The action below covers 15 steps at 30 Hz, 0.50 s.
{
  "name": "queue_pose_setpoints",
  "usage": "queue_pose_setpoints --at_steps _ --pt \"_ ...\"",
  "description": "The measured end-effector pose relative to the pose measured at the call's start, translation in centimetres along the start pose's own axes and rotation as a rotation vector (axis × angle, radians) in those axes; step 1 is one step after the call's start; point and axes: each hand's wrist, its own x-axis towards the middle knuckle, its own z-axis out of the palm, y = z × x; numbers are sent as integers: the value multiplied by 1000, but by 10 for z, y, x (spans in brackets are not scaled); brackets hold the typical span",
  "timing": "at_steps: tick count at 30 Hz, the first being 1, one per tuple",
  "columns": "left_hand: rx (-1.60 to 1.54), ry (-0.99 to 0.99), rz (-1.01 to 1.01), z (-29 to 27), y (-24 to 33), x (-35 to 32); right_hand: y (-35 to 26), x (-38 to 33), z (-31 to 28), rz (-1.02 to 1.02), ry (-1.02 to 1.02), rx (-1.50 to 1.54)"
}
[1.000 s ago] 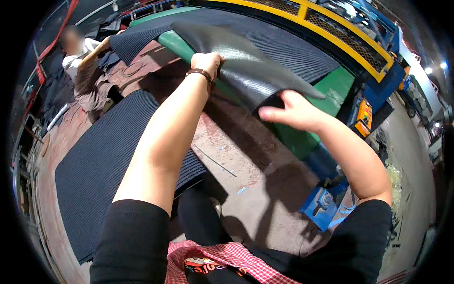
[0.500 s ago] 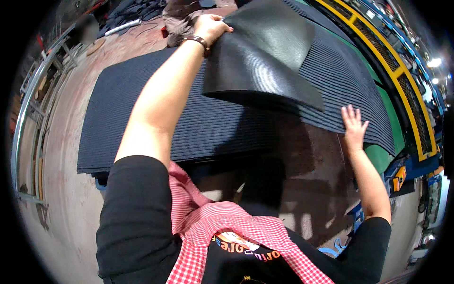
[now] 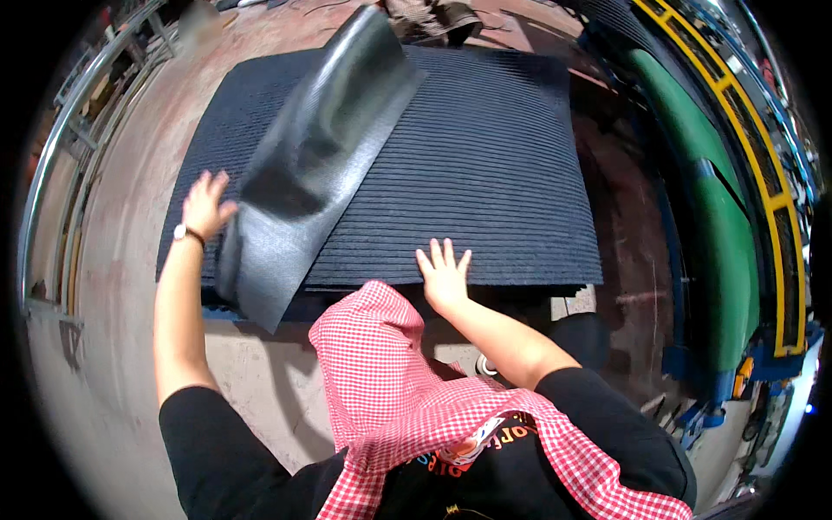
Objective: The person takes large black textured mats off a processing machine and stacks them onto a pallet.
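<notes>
A stack of dark blue ribbed mats [image 3: 485, 165] lies before me. The top mat is folded over at its left part, and its smooth black backing [image 3: 303, 165] faces up in a curled flap running from the far middle to the near left corner. My left hand [image 3: 204, 206] is beside the flap's left edge, fingers spread; whether it touches the flap I cannot tell. Near the front edge of the stack, my right hand [image 3: 445, 279] rests with fingers spread on the ribbed surface. Neither hand grips anything.
On the right runs a machine with a green belt [image 3: 728, 269] and a yellow guard frame [image 3: 780, 201]. A metal rail [image 3: 54, 165] stands at the left. Beyond the stack, part of a person in brown clothing [image 3: 433, 19] shows. A red checked cloth [image 3: 373, 347] hangs from my front.
The held mat has come left from the machine side onto the stack. My left hand has let go of its edge and dropped left; my right hand has moved left to the stack's front edge.
</notes>
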Motion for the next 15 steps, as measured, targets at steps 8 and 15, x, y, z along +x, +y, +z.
queue_pose_setpoints --at_steps 8,15 --pt "64 -106 414 34 52 -142 82 -28 -12 137 -30 43" --pt "-404 772 -967 18 -36 -28 95 -28 0 121 4 77"
